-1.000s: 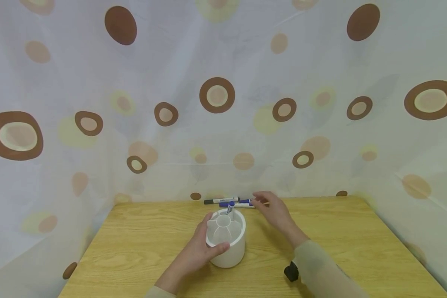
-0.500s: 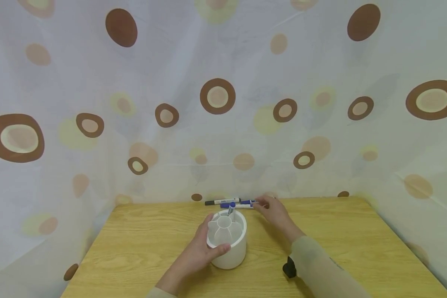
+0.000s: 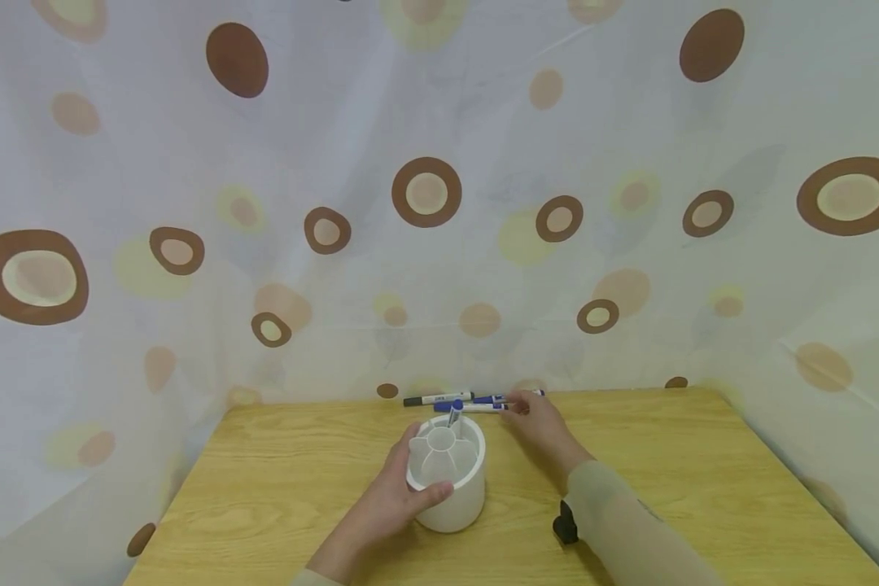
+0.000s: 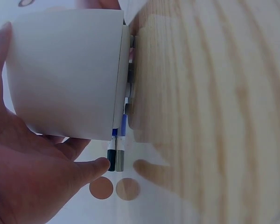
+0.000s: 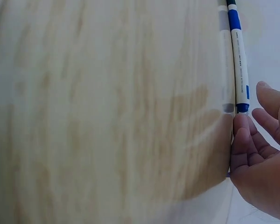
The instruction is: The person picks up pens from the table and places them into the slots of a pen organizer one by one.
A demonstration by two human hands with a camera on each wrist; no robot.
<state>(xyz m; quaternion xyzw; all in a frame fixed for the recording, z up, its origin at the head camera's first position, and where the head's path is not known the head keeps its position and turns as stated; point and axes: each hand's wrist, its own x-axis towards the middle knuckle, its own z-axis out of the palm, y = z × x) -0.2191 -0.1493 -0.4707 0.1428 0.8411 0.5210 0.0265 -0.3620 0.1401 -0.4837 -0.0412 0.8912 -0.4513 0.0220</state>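
A round white holder (image 3: 450, 506) with inner dividers stands on the table, one blue-capped marker (image 3: 456, 410) upright in it. My left hand (image 3: 390, 496) grips its left side, thumb over the near rim; the left wrist view shows this hand (image 4: 35, 163) around the white wall (image 4: 67, 70). My right hand (image 3: 545, 427) is at the right end of the markers lying at the back. In the right wrist view, bent fingers of that hand (image 5: 263, 158) rest by the end of a blue-and-white marker (image 5: 241, 70), thumb apart. Whether they touch a marker behind them is hidden.
A black-capped marker (image 3: 439, 398) and a blue one (image 3: 476, 408) lie by the back edge of the wooden table (image 3: 264, 488). Behind stands a white sheet (image 3: 366, 122) with brown circles. A black object (image 3: 566, 523) is at the right sleeve.
My right hand has moved slightly down and closer to the markers; a blue marker end now shows to the right of its fingers. The left hand keeps its hold on the holder.
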